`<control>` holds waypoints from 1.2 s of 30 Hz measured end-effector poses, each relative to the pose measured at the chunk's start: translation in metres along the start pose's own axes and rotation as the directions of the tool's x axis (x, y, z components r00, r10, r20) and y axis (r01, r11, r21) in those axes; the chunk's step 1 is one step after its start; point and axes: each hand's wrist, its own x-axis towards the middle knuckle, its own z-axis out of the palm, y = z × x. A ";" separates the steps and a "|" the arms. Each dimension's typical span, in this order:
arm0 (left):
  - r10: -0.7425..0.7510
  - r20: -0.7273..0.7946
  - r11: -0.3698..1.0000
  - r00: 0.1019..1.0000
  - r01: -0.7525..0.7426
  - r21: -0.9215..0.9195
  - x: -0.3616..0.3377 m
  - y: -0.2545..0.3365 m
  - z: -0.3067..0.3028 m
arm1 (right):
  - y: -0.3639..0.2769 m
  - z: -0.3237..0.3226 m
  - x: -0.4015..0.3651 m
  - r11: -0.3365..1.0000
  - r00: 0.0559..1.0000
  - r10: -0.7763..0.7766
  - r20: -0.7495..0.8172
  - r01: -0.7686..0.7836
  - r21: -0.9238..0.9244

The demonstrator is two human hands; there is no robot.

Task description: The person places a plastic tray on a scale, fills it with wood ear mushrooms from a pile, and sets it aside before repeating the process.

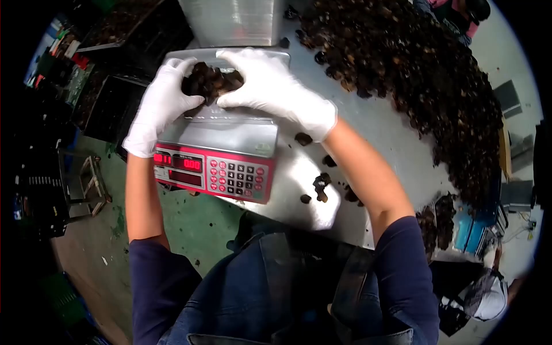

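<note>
White-gloved left hand (161,103) and right hand (276,92): both curled inward, cupping one clump (210,80) of dark brown, wrinkled pieces between them, just above the steel pan (230,129) of the scale (215,167).

Scale: red front, keypad, lit display (192,165) apparently reading 0.00; stands at the near edge of the table (374,126).

Loose pieces (322,184): a few strays on bare metal, right of the scale.

Heap (414,75): large, same dark stuff, far right.

Handling note, as judged: keep the palms closed beneath the clump and low over the pan's middle, lest pieces fall past its rim.
</note>
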 end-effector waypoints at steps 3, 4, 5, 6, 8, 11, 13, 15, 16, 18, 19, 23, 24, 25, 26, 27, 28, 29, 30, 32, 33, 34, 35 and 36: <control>0.064 -0.091 0.967 0.994 -0.040 0.251 -0.009 0.012 -0.013 | 0.000 -0.065 -0.059 0.974 0.989 0.147 -0.030 -0.139 0.180; 0.077 -0.142 0.960 0.987 -0.035 0.278 -0.014 0.026 -0.019 | 0.012 -0.073 -0.084 0.968 0.979 0.186 -0.083 -0.168 0.188; 0.090 -0.191 0.951 0.978 -0.028 0.307 -0.022 0.045 -0.022 | 0.027 -0.082 -0.108 0.957 0.962 0.270 -0.044 -0.263 0.122; 0.129 -0.284 0.984 0.950 -0.088 0.153 -0.034 0.072 -0.020 | 0.029 -0.094 -0.136 0.903 0.908 0.416 0.048 -0.419 0.098; 0.308 -0.279 0.942 0.910 -0.332 -0.043 -0.055 0.113 0.003 | 0.032 -0.101 -0.189 0.820 0.800 0.569 0.189 -0.568 -0.067; 0.472 0.135 0.875 0.871 -0.444 -0.195 -0.096 0.165 0.082 | 0.032 -0.083 -0.270 0.860 0.859 0.493 0.142 -0.455 -0.231; 0.533 0.199 0.823 0.822 -0.449 -0.350 -0.113 0.182 0.133 | 0.012 -0.070 -0.293 0.825 0.847 0.519 0.113 -0.462 -0.324; 0.458 0.110 0.850 0.882 -0.397 -0.346 -0.125 0.191 0.156 | 0.009 -0.049 -0.320 0.800 0.875 0.484 -0.009 -0.447 -0.400; 0.377 0.012 0.868 0.926 -0.349 -0.353 -0.127 0.194 0.164 | 0.010 -0.041 -0.330 0.753 0.876 0.482 0.001 -0.413 -0.513; 0.376 0.066 0.877 0.924 -0.332 -0.347 -0.132 0.195 0.175 | 0.012 -0.026 -0.347 0.775 0.890 0.447 -0.086 -0.434 -0.460; 0.373 0.116 0.884 0.921 -0.314 -0.345 -0.135 0.195 0.178 | 0.013 -0.022 -0.350 0.775 0.888 0.443 -0.120 -0.447 -0.447; 0.432 0.201 0.885 0.879 -0.372 -0.279 -0.143 0.194 0.185 | 0.021 -0.026 -0.343 0.819 0.760 0.551 -0.344 -0.571 0.053; 0.358 0.258 0.915 0.898 -0.282 -0.287 -0.139 0.194 0.184 | 0.022 -0.033 -0.332 0.815 0.740 0.558 -0.376 -0.573 0.081; 0.279 0.314 0.938 0.907 -0.189 -0.290 -0.135 0.194 0.183 | 0.022 -0.039 -0.319 0.811 0.719 0.564 -0.406 -0.574 0.111; 0.275 0.307 0.941 0.911 -0.189 -0.282 -0.126 0.193 0.183 | 0.029 -0.039 -0.308 0.814 0.706 0.568 -0.423 -0.558 0.162; 0.245 0.088 0.945 0.966 -0.217 -0.245 -0.114 0.192 0.183 | 0.032 -0.036 -0.294 0.774 0.665 0.632 -0.398 -0.569 0.278; 0.210 -0.135 0.951 0.968 -0.235 -0.203 -0.103 0.192 0.184 | 0.033 -0.036 -0.277 0.799 0.701 0.601 -0.383 -0.541 0.263; 0.204 -0.142 0.954 0.969 -0.230 -0.194 -0.091 0.190 0.189 | 0.034 -0.035 -0.260 0.823 0.737 0.567 -0.367 -0.510 0.248; 0.158 -0.183 0.984 0.970 -0.170 -0.052 -0.078 0.188 0.195 | 0.036 -0.032 -0.245 0.882 0.801 0.470 -0.372 -0.447 0.150; 0.103 -0.132 0.951 0.986 -0.059 0.304 -0.065 0.193 0.183 | 0.031 -0.028 -0.228 0.836 0.811 0.548 -0.205 -0.536 0.115; 0.091 -0.067 0.923 0.994 -0.059 0.381 -0.063 0.194 0.183 | 0.038 -0.019 -0.225 0.825 0.820 0.557 -0.132 -0.565 -0.029; 0.111 -0.062 0.945 0.992 -0.086 0.317 -0.066 0.193 0.186 | 0.038 -0.012 -0.229 0.850 0.855 0.501 -0.133 -0.515 -0.106; 0.130 -0.061 0.961 0.990 -0.111 0.254 -0.070 0.190 0.190 | 0.038 -0.009 -0.233 0.871 0.887 0.443 -0.126 -0.460 -0.172; 0.095 -0.079 0.995 0.992 -0.091 0.048 -0.074 0.185 0.198 | 0.035 -0.004 -0.236 0.852 0.897 0.419 -0.138 -0.441 -0.280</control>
